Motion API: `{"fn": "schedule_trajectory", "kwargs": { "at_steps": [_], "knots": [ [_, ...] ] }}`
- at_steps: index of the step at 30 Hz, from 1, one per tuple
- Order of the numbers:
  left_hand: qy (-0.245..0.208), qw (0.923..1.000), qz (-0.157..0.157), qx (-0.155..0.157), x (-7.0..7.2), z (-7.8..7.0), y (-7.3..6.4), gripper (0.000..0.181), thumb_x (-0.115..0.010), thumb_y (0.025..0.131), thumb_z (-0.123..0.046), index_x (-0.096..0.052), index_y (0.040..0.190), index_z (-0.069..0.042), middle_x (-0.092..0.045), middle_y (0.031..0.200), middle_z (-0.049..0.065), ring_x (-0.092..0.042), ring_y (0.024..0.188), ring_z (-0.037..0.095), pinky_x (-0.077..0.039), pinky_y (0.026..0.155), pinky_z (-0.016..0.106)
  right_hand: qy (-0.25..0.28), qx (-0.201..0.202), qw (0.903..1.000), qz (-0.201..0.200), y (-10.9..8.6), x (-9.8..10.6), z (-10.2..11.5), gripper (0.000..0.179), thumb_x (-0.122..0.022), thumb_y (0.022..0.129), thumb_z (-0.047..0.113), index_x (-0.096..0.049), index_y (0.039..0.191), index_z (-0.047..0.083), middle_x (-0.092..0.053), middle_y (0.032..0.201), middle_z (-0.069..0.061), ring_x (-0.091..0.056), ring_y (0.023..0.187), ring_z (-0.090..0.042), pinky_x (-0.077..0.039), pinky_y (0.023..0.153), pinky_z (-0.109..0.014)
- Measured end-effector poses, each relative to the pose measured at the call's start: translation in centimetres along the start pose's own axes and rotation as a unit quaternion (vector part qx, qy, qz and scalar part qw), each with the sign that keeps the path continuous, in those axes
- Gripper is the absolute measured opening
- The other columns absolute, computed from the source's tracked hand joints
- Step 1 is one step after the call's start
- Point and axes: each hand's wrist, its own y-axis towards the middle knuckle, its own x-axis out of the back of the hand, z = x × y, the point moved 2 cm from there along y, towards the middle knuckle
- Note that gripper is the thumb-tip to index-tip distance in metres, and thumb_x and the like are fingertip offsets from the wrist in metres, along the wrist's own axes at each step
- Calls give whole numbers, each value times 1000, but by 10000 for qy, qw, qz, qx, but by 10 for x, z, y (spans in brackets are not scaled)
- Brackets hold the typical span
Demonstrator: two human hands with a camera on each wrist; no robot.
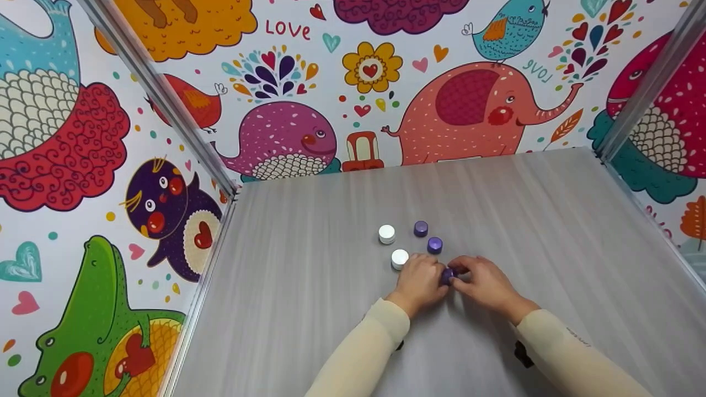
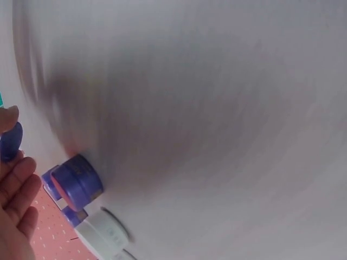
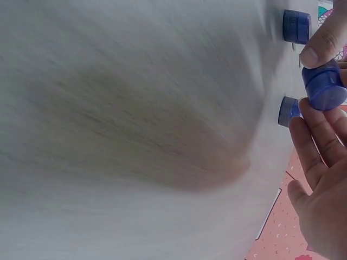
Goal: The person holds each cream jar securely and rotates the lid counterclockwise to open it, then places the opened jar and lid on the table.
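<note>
Grey tabletop [image 1: 287,286]; right hand [image 1: 486,281] pinches purple jar [image 3: 326,89], axis tilted.

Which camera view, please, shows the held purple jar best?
The right wrist view: the purple jar appears large, end and side visible. The head view shows it small, partly hidden; the left wrist view only part, at the left edge.

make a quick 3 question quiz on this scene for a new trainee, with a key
1. How many white jars show in the head view?
2. True or false: the left hand and right hand both hold the same purple jar.
3. Fill in: in the head view, the white jars stand to the ____ of the two other purple jars.

Key: 1. two; 2. true; 3. left
</note>
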Motion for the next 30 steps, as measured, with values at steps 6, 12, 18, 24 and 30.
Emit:
{"fn": "schedule_trajectory", "kwargs": {
  "at_steps": [6,12,18,24,30],
  "knots": [
    [-13,10000,-46,-15,0,0,-1,27,-74,80,-43,-75,87,-17,-64,82,-5,-62,80,17,-45,77,32,-21,-25,10000,10,1,0,0,25,-74,84,12,-70,108,4,-72,99,-1,-69,90,-22,-42,94,-52],
    [7,10000,-66,-14,0,0,-1,28,-74,81,-44,-75,88,-17,-64,83,-5,-62,80,17,-46,78,32,11,-148,9999,-14,0,-1,-1,19,-71,90,18,-71,107,7,-72,100,-2,-70,92,-22,-36,101,-57],
    [23,9999,-117,-59,0,0,-1,28,-75,80,-44,-75,87,-17,-64,82,-5,-62,80,16,-45,78,32,69,-150,9999,16,0,-1,-2,17,-72,89,14,-71,105,8,-73,99,-1,-70,91,-22,-30,104,-63],
    [12,9999,-95,-52,-1,0,-1,28,-76,79,-43,-75,88,-17,-65,83,-5,-62,81,16,-45,79,32,61,-62,10000,43,1,-2,-3,29,-76,82,10,-70,110,5,-72,102,-3,-69,92,-26,-36,101,-59],
    [49,10000,-39,52,0,0,-1,27,-75,80,-43,-74,86,-17,-64,82,-5,-62,80,16,-45,79,31,-55,-154,9999,-51,0,-2,-2,23,-73,88,16,-71,108,5,-72,101,-3,-69,92,-24,-42,95,-54]
  ]
}}
